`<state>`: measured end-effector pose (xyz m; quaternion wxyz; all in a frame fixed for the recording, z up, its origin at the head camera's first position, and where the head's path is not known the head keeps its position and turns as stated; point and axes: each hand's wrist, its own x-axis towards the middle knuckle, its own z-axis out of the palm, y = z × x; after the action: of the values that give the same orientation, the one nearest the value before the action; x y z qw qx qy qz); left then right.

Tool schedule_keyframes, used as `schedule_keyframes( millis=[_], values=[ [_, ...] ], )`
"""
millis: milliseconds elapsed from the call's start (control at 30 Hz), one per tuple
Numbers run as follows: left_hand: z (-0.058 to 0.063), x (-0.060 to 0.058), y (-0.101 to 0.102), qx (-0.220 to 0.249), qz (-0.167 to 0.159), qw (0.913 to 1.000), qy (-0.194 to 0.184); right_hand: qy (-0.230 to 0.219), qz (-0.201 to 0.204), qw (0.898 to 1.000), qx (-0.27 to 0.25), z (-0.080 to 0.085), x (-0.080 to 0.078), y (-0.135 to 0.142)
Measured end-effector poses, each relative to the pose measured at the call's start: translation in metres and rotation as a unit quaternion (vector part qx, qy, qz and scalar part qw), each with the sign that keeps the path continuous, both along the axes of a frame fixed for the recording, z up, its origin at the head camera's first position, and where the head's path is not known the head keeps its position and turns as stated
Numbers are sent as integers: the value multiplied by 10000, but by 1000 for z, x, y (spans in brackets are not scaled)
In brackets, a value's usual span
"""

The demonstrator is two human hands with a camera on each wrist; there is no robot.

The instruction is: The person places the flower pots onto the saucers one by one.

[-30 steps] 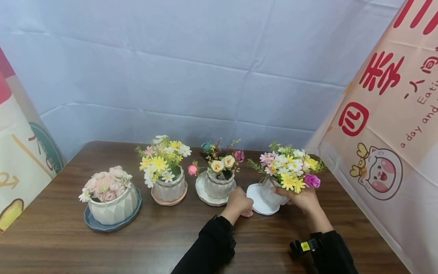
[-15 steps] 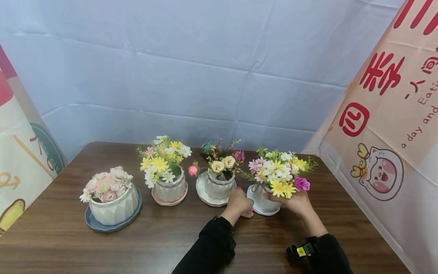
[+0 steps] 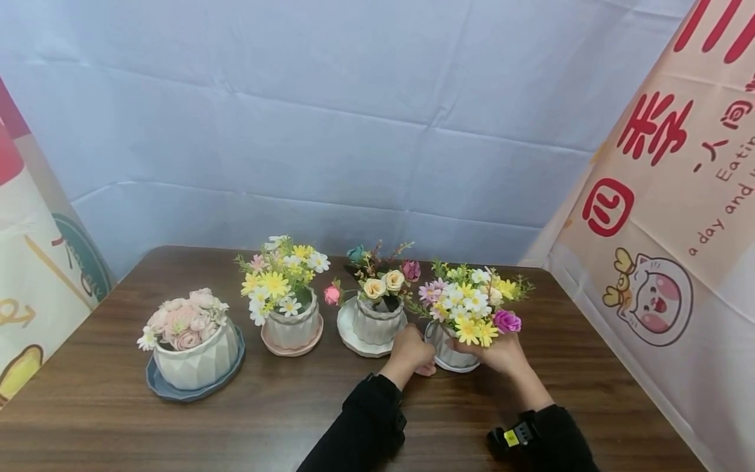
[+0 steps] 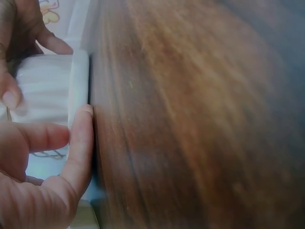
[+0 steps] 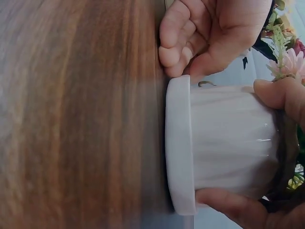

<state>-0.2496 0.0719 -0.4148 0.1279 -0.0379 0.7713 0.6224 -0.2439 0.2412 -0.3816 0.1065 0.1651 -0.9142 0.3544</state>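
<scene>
At the right of the head view, my right hand grips a white flowerpot with yellow, white, pink and purple artificial flowers. The right wrist view shows the thumb on one side of the pot and fingers on the other. The pot stands upright on a white saucer, its base within the saucer's rim. My left hand holds the saucer's left edge; in the left wrist view its thumb and a finger are at the rim. The right hand partly hides the pot.
Left of my hands stand three more potted flower arrangements: a small rose pot on a white saucer, a daisy pot on a pink saucer, and a wide pot on a blue saucer. The brown table meets a hanging cloth behind.
My right hand has moved left with the pot, which has come from tilted over the saucer's right side to upright on it. The left hand has stayed in place.
</scene>
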Motion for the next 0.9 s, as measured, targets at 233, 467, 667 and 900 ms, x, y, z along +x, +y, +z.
schedule_keyframes(
  millis=[233,467,667,900],
  values=[
    [-1,0,3,-115,63,9999,-44,-132,4,9999,99,-1,0,0],
    [2,-4,10,-577,68,9983,51,-297,-137,9993,157,1,-1,3],
    [3,-6,14,-1063,-7,9941,194,-434,-206,9988,119,2,-5,7],
    [5,-6,15,-966,48,9952,137,-494,-159,9986,127,1,-6,7]
  ],
)
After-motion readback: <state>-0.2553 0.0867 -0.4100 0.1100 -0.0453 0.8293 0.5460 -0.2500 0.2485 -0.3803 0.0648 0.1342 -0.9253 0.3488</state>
